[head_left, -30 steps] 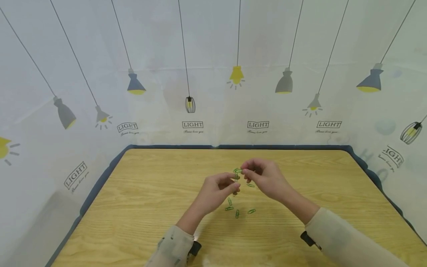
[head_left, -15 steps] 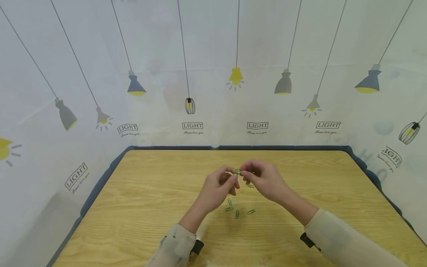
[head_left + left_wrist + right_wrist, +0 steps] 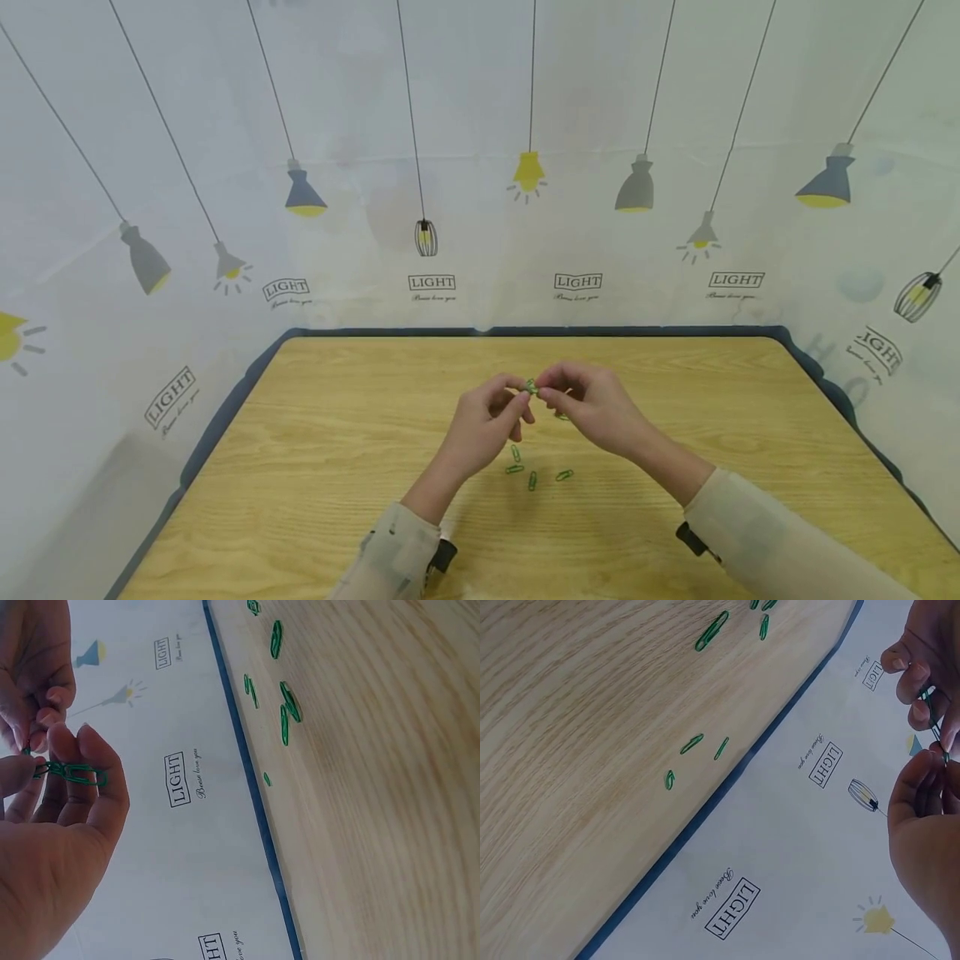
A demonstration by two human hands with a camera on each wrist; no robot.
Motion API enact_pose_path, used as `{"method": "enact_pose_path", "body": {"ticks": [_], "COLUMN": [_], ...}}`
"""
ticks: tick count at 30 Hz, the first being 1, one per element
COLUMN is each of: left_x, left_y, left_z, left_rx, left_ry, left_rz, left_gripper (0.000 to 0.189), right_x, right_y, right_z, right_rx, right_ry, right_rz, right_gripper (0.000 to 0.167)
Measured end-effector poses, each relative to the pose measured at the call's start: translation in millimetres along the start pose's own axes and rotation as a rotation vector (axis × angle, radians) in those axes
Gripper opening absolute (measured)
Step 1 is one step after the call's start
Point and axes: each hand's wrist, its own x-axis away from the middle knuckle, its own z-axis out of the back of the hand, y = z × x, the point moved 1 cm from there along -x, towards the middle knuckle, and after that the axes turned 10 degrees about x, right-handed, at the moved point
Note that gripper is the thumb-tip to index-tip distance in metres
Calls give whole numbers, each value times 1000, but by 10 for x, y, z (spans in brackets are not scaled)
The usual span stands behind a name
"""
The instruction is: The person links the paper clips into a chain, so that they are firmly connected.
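In the head view my left hand and right hand meet fingertip to fingertip above the table. Between them are small green paper clips. My left thumb and fingers pinch green wire paper clips, which lie across the curled fingers in the left wrist view. The right thumb and index finger pinch a paper clip at the meeting point, mostly covered by the fingertips. Seen from the right wrist, a green clip runs from the left fingers to the right ones. Whether the clips are linked, I cannot tell.
Several loose green paper clips lie on the wooden table below the hands; one clip lies to the right. Behind the table's dark blue edge rises a white curtain printed with lamps.
My left hand has moved up to the right fingertips, and its pinch has shifted higher on the clips. The right hand has stayed nearly in place. The loose clips lie as before.
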Motion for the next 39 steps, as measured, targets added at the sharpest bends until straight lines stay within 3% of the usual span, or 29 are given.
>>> {"method": "enact_pose_path", "body": {"ticks": [10, 23, 31, 39], "left_x": [9, 14, 26, 21], "left_y": [-54, -105, -116, -162], "left_z": [7, 42, 53, 59], "left_rx": [-37, -43, -57, -51], "left_ry": [-31, 5, 6, 11], "left_rz": [71, 108, 103, 111], "left_gripper": [18, 21, 20, 20], "right_x": [10, 48, 122, 211], "right_y": [71, 378, 572, 707], "right_z": [28, 32, -64, -212], "right_rx": [31, 69, 105, 163], "right_ry": [-84, -121, -232, -335], "right_rz": [-59, -101, -115, -78], "right_gripper": [10, 12, 17, 18]}}
